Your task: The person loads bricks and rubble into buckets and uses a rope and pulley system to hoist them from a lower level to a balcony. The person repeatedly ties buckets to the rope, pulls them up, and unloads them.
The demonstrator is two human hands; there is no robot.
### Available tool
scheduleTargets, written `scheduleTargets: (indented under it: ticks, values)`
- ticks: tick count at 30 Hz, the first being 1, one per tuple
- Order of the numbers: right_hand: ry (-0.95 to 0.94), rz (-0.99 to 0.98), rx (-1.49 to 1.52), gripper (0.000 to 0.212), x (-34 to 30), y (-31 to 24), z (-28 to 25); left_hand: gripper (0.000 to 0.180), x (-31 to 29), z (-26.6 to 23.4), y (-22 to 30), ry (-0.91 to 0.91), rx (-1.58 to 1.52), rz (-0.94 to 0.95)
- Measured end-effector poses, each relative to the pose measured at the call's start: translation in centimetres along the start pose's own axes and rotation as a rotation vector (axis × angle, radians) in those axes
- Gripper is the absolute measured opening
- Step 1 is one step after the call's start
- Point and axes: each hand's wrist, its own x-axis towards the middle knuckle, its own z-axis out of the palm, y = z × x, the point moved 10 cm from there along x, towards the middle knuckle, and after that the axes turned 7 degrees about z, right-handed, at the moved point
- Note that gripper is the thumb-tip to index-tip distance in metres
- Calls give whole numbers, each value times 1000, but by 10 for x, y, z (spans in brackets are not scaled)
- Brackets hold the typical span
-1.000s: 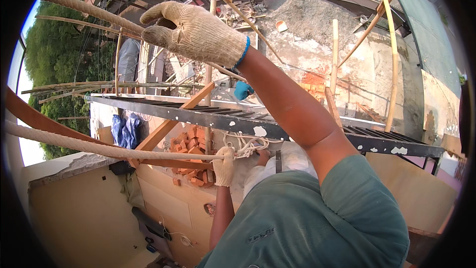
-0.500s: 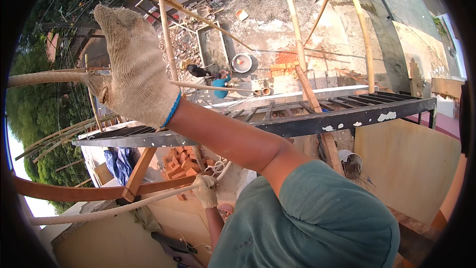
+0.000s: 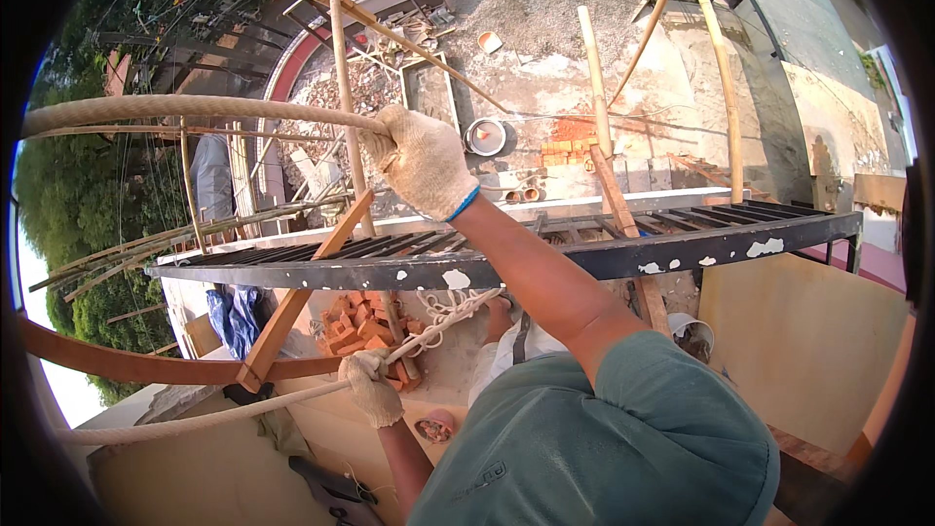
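My right hand (image 3: pixel 425 161), in a cream knitted glove with a blue cuff, reaches out past the railing. Its fingers are closed round a thick pale rope (image 3: pixel 224 109) that runs off to the left edge. Lower and closer to me, my gloved left hand (image 3: pixel 370 388) grips another stretch of rope (image 3: pixel 243 411). This stretch comes from the lower left, passes through the hand and slants up to the right. Behind it lie loose rope coils (image 3: pixel 448 317). How the two stretches join is out of view.
A black metal railing (image 3: pixel 584 261) with chipped paint crosses in front of me. A wooden beam (image 3: pixel 284 321) leans through it. Bamboo poles (image 3: pixel 596 88) stand beyond. Near me are a brick pile (image 3: pixel 362 323) and a white bucket (image 3: pixel 703 326). Far below, gravel (image 3: pixel 536 10) and a round basin (image 3: pixel 485 136) show.
My right hand has moved right and down, drawing the rope with it. My left hand has shifted left and slightly down. The person in blue below no longer shows.
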Motion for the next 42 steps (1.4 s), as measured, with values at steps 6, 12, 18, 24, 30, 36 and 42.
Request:
scheduleTargets:
  ticks: [6, 12, 18, 24, 30, 36, 42]
  values:
    - [-276, 747, -710, 33, -79, 342, -127, 29, 28, -9, 23, 41, 40, 92]
    - [-134, 123, -275, 35, 32, -11, -79, 20, 25, -66, 61, 282, 338, 166]
    - [-15, 175, -466, 37, 4, 93, -72, 22, 48, -40, 54, 116, 196, 135]
    - [-77, 444, -527, 49, -20, 165, -93, 22, 41, -7, 31, -9, 218, -15]
    - [60, 151, -340, 54, -12, 39, -66, 20, 39, -6, -11, -203, 254, -147]
    - [-162, 574, -901, 56, -43, 241, -122, 27, 141, -25, -25, -238, 231, -37]
    - [168, 260, -344, 59, -47, -11, -34, 34, 187, -77, -52, -438, 484, 187]
